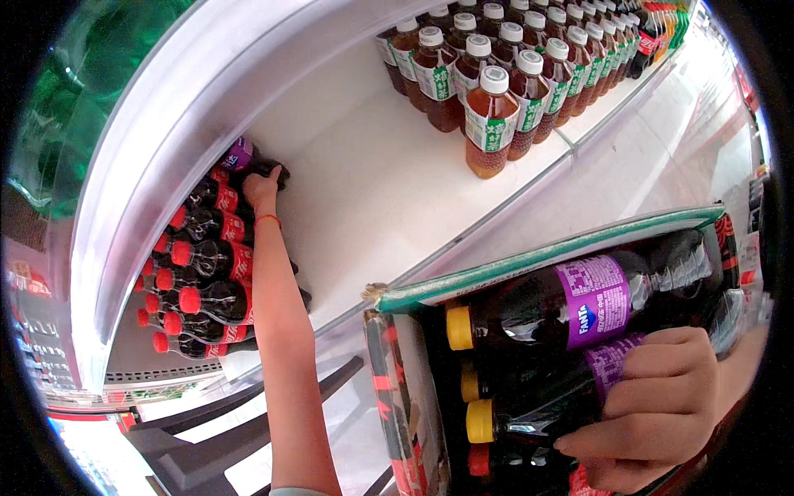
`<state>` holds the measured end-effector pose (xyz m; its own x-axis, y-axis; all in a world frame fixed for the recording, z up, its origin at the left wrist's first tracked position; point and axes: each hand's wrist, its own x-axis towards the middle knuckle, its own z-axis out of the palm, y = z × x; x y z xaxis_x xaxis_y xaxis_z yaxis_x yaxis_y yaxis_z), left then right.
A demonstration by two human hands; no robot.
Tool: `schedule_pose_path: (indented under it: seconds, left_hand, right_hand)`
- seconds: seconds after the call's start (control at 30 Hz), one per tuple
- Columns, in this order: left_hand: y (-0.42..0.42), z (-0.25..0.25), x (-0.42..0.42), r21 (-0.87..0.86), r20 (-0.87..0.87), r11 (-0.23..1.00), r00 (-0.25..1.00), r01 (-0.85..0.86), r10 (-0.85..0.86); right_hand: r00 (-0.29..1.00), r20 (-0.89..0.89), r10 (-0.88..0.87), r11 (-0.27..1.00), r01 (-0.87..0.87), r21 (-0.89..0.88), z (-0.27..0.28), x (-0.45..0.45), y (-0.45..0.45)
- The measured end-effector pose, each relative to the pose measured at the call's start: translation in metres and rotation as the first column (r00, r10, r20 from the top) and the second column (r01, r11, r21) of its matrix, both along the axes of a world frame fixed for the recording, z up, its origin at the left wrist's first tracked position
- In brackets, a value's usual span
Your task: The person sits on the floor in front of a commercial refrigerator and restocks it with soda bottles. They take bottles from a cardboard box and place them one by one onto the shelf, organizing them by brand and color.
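Note:
My left hand point(263, 186) reaches deep into the shelf and grasps the base end of a dark bottle with a purple label point(237, 155). That bottle lies on its side at the far end of a stack of red-capped cola bottles point(214, 257), also lying down. My right hand point(664, 403) is over an open carton point(406, 397), fingers curled round a purple-labelled Fanta bottle point(611, 359). Beside it lies another Fanta bottle point(592, 301) with a yellow cap. Further yellow caps and one red cap point(478, 459) show lower in the carton. My palm hides part of the gripped bottle.
Upright tea bottles point(492, 124) with white caps stand in rows on the white shelf point(372, 180). A curved pale panel point(149, 124) overhangs the shelf on the left. The carton's green-edged flap point(546, 254) stands up near the shelf front. Black bars point(205, 421) lie below.

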<state>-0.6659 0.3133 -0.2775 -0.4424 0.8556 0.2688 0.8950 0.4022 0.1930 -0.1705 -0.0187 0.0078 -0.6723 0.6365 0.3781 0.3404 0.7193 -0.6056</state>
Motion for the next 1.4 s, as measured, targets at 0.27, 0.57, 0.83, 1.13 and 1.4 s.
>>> schedule_pose_path:
  seconds: [0.27,0.57,0.83,1.13,1.4]
  left_hand:
    - [-0.024,-0.020,0.018,0.035,-0.099,0.987,0.982,-0.158,0.161]
    - [-0.124,0.022,0.109,0.026,0.869,0.999,0.494,-0.019,-0.013]
    - [-0.258,0.149,0.176,0.354,0.929,0.927,0.071,0.124,-0.364]
    - [-0.345,0.277,0.216,0.593,0.702,0.676,0.131,0.437,-0.701]
    - [-0.370,0.310,0.282,0.250,0.435,0.244,0.116,0.937,-0.893]
  right_hand:
    - [1.000,0.008,-0.029,0.996,0.028,0.085,-0.010,-0.011,-0.002]
    - [0.976,0.217,-0.001,0.969,-0.052,0.240,0.001,-0.009,-0.019]
    - [0.837,0.519,-0.174,0.985,0.137,0.109,0.025,0.043,-0.022]
    - [0.776,0.610,0.161,0.986,-0.107,-0.124,0.048,0.073,-0.012]
    - [0.807,0.544,0.230,0.971,-0.227,-0.073,0.024,0.083,0.002]
